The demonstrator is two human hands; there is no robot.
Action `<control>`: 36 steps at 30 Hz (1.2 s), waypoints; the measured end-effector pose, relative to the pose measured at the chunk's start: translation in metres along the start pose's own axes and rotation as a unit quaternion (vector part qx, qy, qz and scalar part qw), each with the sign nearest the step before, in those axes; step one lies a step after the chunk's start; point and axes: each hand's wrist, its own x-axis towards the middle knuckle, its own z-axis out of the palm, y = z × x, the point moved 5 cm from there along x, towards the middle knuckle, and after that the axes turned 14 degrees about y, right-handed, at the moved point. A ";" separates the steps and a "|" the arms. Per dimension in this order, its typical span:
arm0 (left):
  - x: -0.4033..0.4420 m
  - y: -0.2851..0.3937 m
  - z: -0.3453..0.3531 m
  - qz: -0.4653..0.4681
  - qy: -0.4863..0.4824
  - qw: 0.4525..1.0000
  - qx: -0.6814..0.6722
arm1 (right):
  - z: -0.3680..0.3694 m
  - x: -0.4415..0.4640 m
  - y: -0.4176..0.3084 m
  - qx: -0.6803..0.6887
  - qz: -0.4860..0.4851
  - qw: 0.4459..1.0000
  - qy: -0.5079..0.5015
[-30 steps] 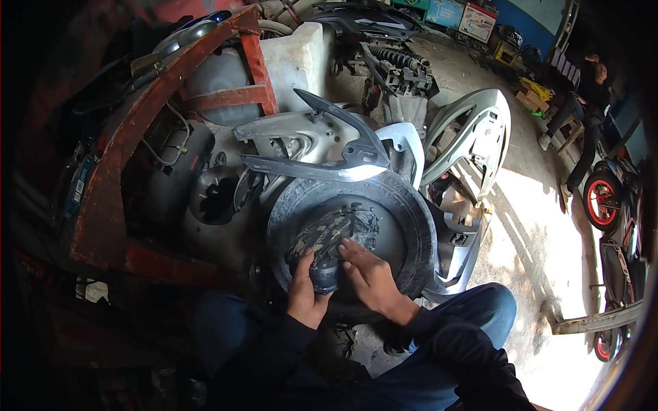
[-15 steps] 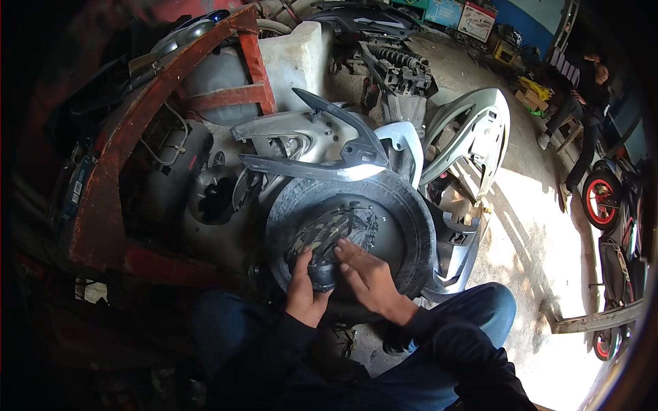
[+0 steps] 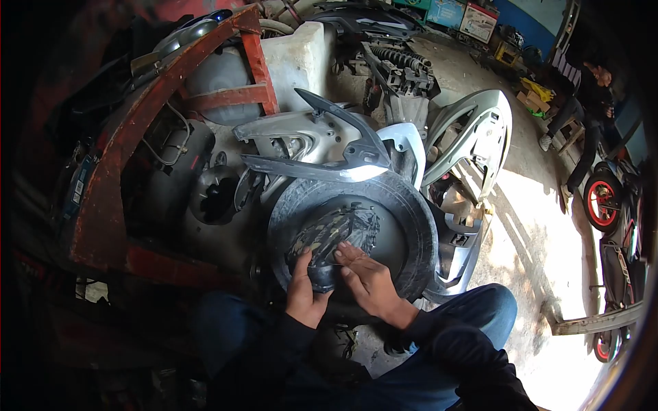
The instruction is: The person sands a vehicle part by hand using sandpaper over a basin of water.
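Over a round black rubber tub (image 3: 419, 226) with grey water in it, my left hand (image 3: 306, 294) grips a dark, wet part with a patchy, worn-looking surface (image 3: 336, 229). Its thumb lies along the near side, and the other fingers are hidden underneath. My right hand (image 3: 370, 279) presses its fingers, held close together, on the right side of that part. Whether something thin lies under those fingertips I cannot make out. A dark grey curved fairing piece (image 3: 301, 166) rests across the tub's far rim.
Silver fairing panels (image 3: 322, 133) lie behind the tub, and a pale curved panel (image 3: 504, 123) stands to its right. A rusty red metal frame (image 3: 147, 113) rises on the left. At right are a person sitting (image 3: 582, 103) and a motorcycle with a red-rimmed wheel (image 3: 603, 197).
The fingers of my right hand have shifted very slightly on the dark part. My left hand keeps its grip, and the whole view has moved a little.
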 end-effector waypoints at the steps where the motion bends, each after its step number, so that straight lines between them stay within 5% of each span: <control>1: -0.003 0.001 0.003 0.003 -0.008 1.000 -0.007 | -0.001 0.003 0.010 -0.001 0.000 1.000 0.000; 4: -0.011 0.000 0.002 0.013 -0.012 1.000 -0.002 | -0.007 0.014 0.057 -0.013 0.266 0.964 -0.014; 5: -0.010 0.003 0.005 0.022 -0.013 1.000 0.009 | -0.005 0.011 0.049 -0.013 0.263 0.965 -0.013; 7: 0.005 0.002 -0.004 0.006 -0.021 1.000 -0.006 | -0.001 0.004 -0.005 -0.014 0.016 1.000 0.000; 8: 0.012 -0.001 -0.007 -0.009 -0.032 0.999 -0.023 | -0.002 0.005 -0.005 -0.010 -0.010 1.000 -0.009; 9: 0.007 0.001 -0.002 -0.009 -0.032 0.999 -0.023 | -0.005 0.010 0.003 -0.009 -0.010 1.000 -0.009; 11: -0.010 0.005 0.009 0.019 -0.007 1.000 -0.010 | -0.007 0.016 0.048 0.001 0.248 0.969 -0.010; 13: -0.015 0.011 0.012 0.148 -0.080 0.985 0.027 | -0.003 0.008 0.024 -0.026 0.173 0.985 0.005; 15: 0.003 0.002 0.003 0.006 -0.023 1.000 -0.017 | -0.001 0.004 -0.011 -0.005 0.022 1.000 -0.009; 16: 0.003 0.001 0.003 -0.008 -0.041 0.999 -0.015 | -0.004 0.005 0.000 0.019 0.030 0.999 -0.011; 19: -0.010 0.003 0.009 0.032 -0.023 0.999 0.002 | -0.009 0.018 0.042 -0.004 0.285 0.959 0.000; 23: 0.011 -0.003 -0.002 -0.005 -0.040 0.999 -0.008 | -0.002 0.005 -0.001 0.015 0.024 0.999 0.020; 25: -0.006 0.002 0.009 0.013 -0.016 1.000 -0.015 | -0.007 0.015 0.024 0.009 0.146 0.989 0.021; 31: 0.002 0.007 0.009 0.000 -0.050 0.999 -0.019 | -0.002 0.011 0.001 -0.014 0.018 1.000 0.018; 34: 0.000 0.006 0.009 0.031 -0.052 0.998 0.002 | -0.008 0.021 0.048 -0.030 0.284 0.958 -0.005; 35: -0.001 0.008 0.008 0.055 -0.065 0.996 0.017 | -0.006 0.017 0.042 -0.029 0.284 0.958 -0.007; 36: 0.000 0.009 0.010 0.016 -0.037 0.999 -0.005 | -0.005 0.018 0.022 -0.030 0.166 0.985 0.018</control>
